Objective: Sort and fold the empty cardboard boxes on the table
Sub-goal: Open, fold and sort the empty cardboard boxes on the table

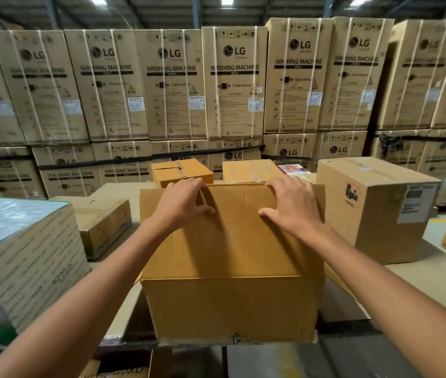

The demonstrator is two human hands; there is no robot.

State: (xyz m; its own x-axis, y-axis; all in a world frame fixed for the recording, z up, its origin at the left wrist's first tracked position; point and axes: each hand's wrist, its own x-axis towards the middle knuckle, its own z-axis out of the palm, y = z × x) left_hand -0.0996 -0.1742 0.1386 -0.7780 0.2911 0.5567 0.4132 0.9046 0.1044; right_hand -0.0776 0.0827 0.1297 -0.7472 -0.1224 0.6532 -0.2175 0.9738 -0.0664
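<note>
Gripping cardboard box (230, 268) at far edge: left hand (181, 204), right hand (291, 204).

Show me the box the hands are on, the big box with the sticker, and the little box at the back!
held box (230, 241): head view, its top panel.
big stickered box (377, 171): head view, its taped top.
little back box (180, 168): head view, its top.

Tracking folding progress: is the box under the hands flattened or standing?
Standing: the cardboard box shows both a top and a front face; the left hand and right hand grip its far top edge.
</note>
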